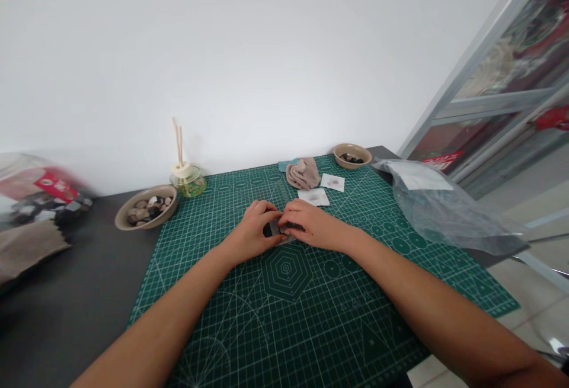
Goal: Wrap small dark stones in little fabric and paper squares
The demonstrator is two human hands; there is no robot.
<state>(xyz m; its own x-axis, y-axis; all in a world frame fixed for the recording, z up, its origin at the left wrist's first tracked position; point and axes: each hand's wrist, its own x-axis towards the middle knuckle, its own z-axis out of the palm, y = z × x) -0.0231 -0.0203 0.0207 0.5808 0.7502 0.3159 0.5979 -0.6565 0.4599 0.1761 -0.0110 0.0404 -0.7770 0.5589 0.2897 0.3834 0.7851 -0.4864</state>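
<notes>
My left hand (254,229) is closed, thumb and fingers curled round the left side of a small grey, partly dark piece (275,227) low over the cutting mat. From the other side my right hand (309,223) pinches at the same place, its fingertips close to the left thumb. The fingers cover most of the piece, so its kind does not show. Beneath both hands lies the green cutting mat (284,323) with white grid lines. Just beyond them are two small white cards (313,197) and a crumpled beige cloth (303,173).
At left stand a bowl of mixed stones (146,207), a reed diffuser (188,180) and a bag of stones (48,201), with brown cloth (31,249) in front. A smaller bowl (352,156) sits at the back right. Clear plastic bag (444,213) overhangs the right edge.
</notes>
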